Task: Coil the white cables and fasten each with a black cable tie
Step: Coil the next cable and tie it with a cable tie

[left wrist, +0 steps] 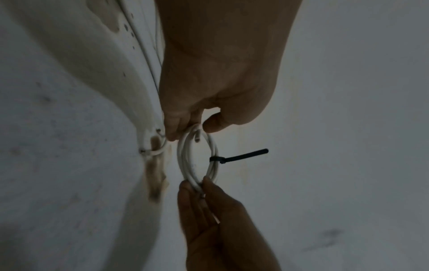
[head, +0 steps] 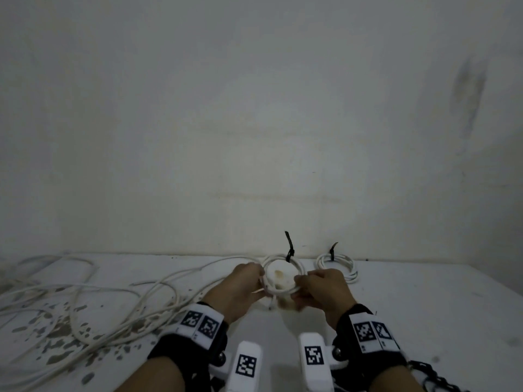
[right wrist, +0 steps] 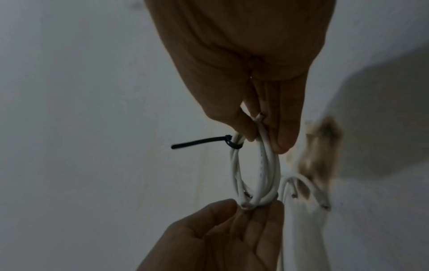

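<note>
I stand over a pale, stained table [head: 396, 321] set against a bare wall [head: 254, 108]; a tangle of loose white cables [head: 85, 301] sprawls across its left side, well apart from my right hand and nearer my left; at the far edge, to the right, one finished coil [head: 336, 265] lies flat with its black tie pointing up.

Between my hands, raised just above the table, I hold a second coil [head: 283, 274]; its ring faces me, and it spans side to side from one hand to the other; my left hand [head: 240, 290] pinches its left rim between thumb and fingers, and my right hand [head: 322, 290] pinches its right rim the same way, so both grips are narrow and closed on cable.

A black cable tie [head: 289, 247] cinches the far arc of this coil, midway between my two grips; its long tail stands upright, pointing away from me toward the wall; the left wrist view shows the band drawn snug round the strands.

I judge this coil fastened; to set it beside the finished one I would carry it right and away, so my right hand is the nearer one for that; the loose cables lie to my left for the next pickup.
</note>
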{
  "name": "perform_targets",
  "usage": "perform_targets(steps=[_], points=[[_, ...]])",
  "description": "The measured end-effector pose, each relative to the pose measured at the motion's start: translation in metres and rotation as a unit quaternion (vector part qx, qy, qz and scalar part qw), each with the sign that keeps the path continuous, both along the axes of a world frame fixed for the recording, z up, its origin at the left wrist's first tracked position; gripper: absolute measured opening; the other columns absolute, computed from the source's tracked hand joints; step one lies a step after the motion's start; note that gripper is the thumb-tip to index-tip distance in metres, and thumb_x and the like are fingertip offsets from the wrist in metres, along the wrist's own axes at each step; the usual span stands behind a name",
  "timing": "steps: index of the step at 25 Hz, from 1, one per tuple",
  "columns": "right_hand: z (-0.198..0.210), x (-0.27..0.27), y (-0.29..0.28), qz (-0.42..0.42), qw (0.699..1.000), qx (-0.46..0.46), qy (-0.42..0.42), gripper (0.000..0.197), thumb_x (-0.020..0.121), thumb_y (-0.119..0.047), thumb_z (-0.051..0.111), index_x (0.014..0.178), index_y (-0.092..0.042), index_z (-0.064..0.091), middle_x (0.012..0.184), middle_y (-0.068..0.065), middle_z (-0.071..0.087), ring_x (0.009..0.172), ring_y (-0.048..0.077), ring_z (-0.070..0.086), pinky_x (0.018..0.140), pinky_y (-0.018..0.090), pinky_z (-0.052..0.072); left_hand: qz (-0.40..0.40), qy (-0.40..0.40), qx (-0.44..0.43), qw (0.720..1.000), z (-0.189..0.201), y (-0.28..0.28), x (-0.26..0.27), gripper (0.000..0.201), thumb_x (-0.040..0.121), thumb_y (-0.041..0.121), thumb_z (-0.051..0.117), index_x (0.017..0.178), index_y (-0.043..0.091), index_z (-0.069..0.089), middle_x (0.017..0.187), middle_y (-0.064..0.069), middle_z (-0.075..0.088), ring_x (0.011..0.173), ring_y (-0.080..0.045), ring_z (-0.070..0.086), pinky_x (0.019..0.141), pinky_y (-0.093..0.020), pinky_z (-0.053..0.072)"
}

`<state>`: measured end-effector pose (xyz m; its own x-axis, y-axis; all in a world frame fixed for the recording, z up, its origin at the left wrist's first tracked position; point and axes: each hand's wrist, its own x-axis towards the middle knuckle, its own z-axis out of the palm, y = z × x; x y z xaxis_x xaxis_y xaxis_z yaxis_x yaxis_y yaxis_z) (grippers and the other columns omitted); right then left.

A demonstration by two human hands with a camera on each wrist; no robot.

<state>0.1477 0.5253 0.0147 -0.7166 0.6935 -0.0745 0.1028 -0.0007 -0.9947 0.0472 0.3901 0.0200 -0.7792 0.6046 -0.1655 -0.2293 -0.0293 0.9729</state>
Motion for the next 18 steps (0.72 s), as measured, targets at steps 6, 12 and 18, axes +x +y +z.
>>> perform_targets(steps=[6,12,18], points=[[-0.045,-0.048,0.059,-0.071,0.997,-0.036,-0.023,0.027,0.068,-0.012,0.084,0.081,0.007,0.069,0.071,0.019,0.073,0.072,0.036,0.074,0.075,0.050,0.062,-0.020,0.223,-0.172,0.959,-0.014,0.062,-0.036,0.040,0.058,0.018,0.041,0.083,0.001,0.068,0.090,-0.016,0.070,0.085,-0.030,0.068,0.074,-0.036,0.059],[-0.061,-0.080,0.089,-0.135,0.990,-0.040,-0.031,0.024,0.065,-0.017,0.080,0.080,0.000,0.074,0.074,0.014,0.075,0.078,0.032,0.075,0.078,0.044,0.062,-0.076,0.297,-0.318,0.897,-0.024,0.111,-0.083,0.042,0.084,0.028,0.051,0.109,0.001,0.070,0.121,-0.015,0.065,0.111,-0.029,0.060,0.092,-0.030,0.050],[-0.056,-0.088,0.092,-0.181,0.977,0.033,-0.109,0.027,0.071,-0.017,0.082,0.078,0.007,0.072,0.069,0.011,0.069,0.058,0.020,0.062,0.041,0.018,0.039,-0.018,0.312,-0.292,0.904,-0.043,0.120,-0.107,0.035,0.088,0.031,0.063,0.091,-0.002,0.075,0.094,-0.015,0.075,0.092,-0.028,0.070,0.078,-0.027,0.055]])
